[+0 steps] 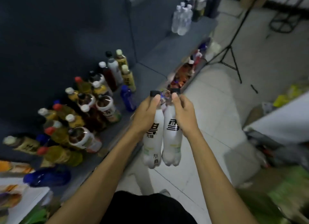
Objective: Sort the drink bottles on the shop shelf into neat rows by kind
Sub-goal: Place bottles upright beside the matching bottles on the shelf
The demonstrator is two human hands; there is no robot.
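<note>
Each hand [147, 110] [182, 111] grips a white bottle [153, 140] [172, 140] — seemingly touching.

This is a small shop, or a room set up as one. A long grey shelf [155, 56] runs along a dark wall and carries many drink bottles [87, 110] of mixed kinds: yellow, brown, blue and dark ones with caps of several colours. Farther along stands a group of clear water bottles [182, 18], and a lower shelf level [185, 73] holds more colourful goods. The floor is pale tile [217, 106], and a black tripod stand [232, 56] rests on it, which suggests a staged display.
</note>
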